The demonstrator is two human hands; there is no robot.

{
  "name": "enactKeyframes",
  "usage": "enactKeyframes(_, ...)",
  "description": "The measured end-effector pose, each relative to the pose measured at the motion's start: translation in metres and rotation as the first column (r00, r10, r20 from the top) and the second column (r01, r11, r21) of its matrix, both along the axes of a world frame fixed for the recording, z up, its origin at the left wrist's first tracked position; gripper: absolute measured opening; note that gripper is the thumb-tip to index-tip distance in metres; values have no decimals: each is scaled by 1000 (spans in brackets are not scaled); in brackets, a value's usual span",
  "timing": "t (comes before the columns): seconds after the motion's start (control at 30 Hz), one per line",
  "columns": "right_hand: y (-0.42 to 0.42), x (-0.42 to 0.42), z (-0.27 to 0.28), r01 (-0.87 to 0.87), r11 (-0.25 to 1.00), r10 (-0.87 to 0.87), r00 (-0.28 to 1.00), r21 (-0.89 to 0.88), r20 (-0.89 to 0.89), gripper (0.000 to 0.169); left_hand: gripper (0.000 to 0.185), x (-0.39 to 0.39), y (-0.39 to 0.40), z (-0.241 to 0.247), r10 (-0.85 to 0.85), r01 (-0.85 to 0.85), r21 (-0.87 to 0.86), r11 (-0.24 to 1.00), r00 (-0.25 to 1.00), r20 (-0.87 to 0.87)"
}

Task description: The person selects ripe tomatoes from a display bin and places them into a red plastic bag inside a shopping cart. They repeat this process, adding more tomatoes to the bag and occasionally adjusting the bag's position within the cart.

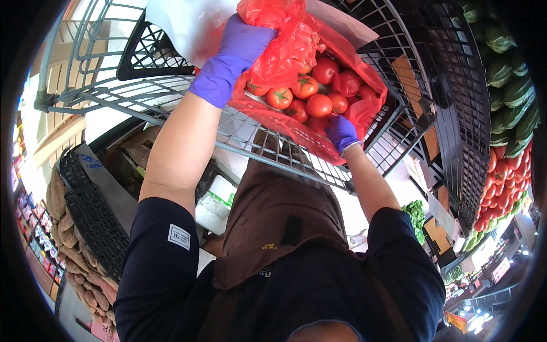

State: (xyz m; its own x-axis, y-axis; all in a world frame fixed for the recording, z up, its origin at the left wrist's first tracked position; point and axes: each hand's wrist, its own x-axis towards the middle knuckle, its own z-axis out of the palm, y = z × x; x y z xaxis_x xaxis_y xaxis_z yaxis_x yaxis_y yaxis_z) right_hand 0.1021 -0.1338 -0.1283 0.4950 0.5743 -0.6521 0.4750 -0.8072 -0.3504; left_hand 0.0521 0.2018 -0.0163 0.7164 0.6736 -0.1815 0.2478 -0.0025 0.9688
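Observation:
A thin red plastic bag [277,122] lies spread in the metal shopping cart [273,160], its mouth wide. Several red tomatoes [319,105] sit inside it, some with green calyxes. My left hand [245,40], in a purple glove, grips a bunched fold of the bag at the far left. At the near right side of the bag, my right hand [342,133], gloved too, is against the lower tomatoes. Its fingertips are partly hidden among tomatoes and plastic, so its grip cannot be made out.
A black plastic crate [156,51] is in the cart's left part, beside a white sheet [188,25]. Sweet potatoes [85,273] are piled at left behind a black basket edge [96,222]. Green gourds [508,94] and red tomatoes [504,184] line the right-hand display. Leafy greens [414,218] lie near my right elbow.

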Motion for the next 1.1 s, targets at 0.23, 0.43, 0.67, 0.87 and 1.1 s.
enactKeyframes(0.23, 59, 28, 55, 463, 735, -360, 885, 495, -295, 14, 51, -8, -14, 49, -488, 454, -179, 873, 816, -311)
enactKeyframes(0.43, 153, 46, 125, 614, 409, -9, 743, 675, -670, 18, 49, -15, -25, 48, -631, 594, -240, 768, 766, -122)
enactKeyframes(0.67, 111, 85, 60, 621, 429, -398, 782, 656, -480, 5, 40, -7, -6, 21, -93, 87, -282, 956, 996, -7)
enactKeyframes(0.87, 7, 63, -6, 7, 976, -70, 955, 217, 288, 43, 35, -8, 3, 19, -58, 53, -73, 996, 996, -71)
enactKeyframes(1.1, 0, 26, -46, 98, 975, -200, 786, 201, 585, 61, 34, -4, -5, 33, -45, 48, 27, 998, 993, -112)
